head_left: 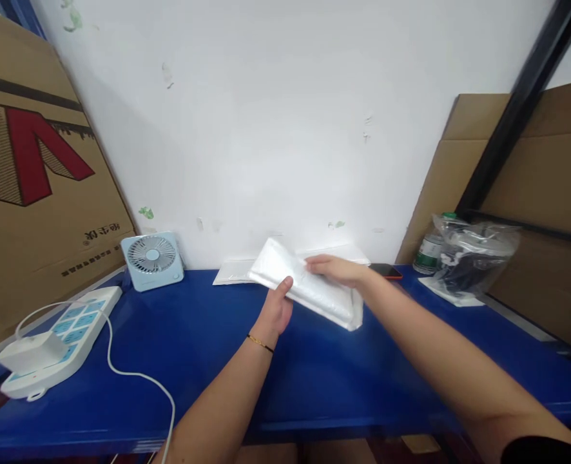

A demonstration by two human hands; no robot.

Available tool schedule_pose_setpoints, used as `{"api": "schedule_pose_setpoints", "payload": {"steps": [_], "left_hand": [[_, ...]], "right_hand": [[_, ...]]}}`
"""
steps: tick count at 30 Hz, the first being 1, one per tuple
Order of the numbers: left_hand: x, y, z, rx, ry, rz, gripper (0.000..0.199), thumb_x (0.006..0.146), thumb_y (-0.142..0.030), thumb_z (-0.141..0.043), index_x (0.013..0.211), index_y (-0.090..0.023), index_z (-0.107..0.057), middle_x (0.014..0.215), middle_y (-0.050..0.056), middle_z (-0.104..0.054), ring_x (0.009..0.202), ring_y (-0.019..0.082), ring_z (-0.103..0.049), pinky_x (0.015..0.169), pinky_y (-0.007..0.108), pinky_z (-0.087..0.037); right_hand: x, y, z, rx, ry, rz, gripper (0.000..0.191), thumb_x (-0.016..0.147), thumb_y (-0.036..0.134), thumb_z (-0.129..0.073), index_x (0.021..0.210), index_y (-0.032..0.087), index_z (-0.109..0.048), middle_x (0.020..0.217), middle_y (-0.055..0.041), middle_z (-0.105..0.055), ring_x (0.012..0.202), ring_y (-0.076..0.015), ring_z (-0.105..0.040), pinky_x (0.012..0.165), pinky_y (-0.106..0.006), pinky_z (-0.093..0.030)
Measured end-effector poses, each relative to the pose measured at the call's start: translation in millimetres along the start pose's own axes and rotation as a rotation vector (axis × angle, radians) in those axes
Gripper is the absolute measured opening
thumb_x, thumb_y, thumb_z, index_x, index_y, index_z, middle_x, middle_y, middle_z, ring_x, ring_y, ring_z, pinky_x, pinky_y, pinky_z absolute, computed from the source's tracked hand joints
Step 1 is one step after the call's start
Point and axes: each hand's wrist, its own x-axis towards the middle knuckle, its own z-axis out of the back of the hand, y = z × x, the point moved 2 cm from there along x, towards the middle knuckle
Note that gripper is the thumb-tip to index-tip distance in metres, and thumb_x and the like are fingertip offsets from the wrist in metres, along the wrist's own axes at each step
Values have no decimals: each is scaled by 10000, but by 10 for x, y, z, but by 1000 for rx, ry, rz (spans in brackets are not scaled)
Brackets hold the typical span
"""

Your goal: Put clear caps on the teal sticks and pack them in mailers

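Observation:
A flat white packet in a shiny, wrinkled wrapper (314,293) is held tilted above the blue table. My left hand (280,309) grips its near left edge, the thumb on top and the other fingers underneath. Across the packet's upper surface lies my right hand (336,267), its fingers stretched out and slightly blurred. Behind the packet, white flat sheets or packets (234,272) lie against the wall, partly hidden by it. What the packet contains cannot be seen.
At left, a light blue fan (153,261) stands behind a white power strip (67,341) with a plugged-in charger and cable. At right are a dark phone (386,271), a bottle (429,251) and a plastic-wrapped object (474,261). Cardboard (38,258) flanks the blue table (343,386).

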Motion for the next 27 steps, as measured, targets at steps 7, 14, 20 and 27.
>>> {"api": "schedule_pose_setpoints", "payload": {"steps": [7,14,20,27], "left_hand": [[225,-45,267,-182,-379,-114,253,699,-290,-567,932,-195,-597,892,37,-673,998,220,-618,884,358,-466],[321,-262,149,52,-452,-442,173,711,-308,-550,804,-174,-607,826,19,-650,897,178,-620,824,298,-475],[329,-323,157,286,-399,-496,231,700,-295,-619,887,-159,-630,876,35,-658,875,180,-623,845,321,-472],[451,-712,121,515,-327,-485,399,684,-333,-672,1035,-160,-591,1011,78,-657,967,211,-616,901,360,-453]], "right_hand": [[13,-639,-276,136,-496,-26,329,794,441,-533,952,181,-660,985,-60,-671,864,-197,-622,830,-328,-457],[42,-1012,-514,354,-745,-46,521,847,575,-331,940,165,-639,1030,-100,-657,876,-215,-626,804,-332,-476],[70,-1062,-489,-43,-624,10,496,885,524,-325,830,172,-669,836,-70,-672,816,-208,-623,789,-325,-454],[5,-914,-603,-615,-392,164,398,883,505,-428,1009,222,-677,1010,-74,-612,994,-220,-529,861,-339,-392]]}}
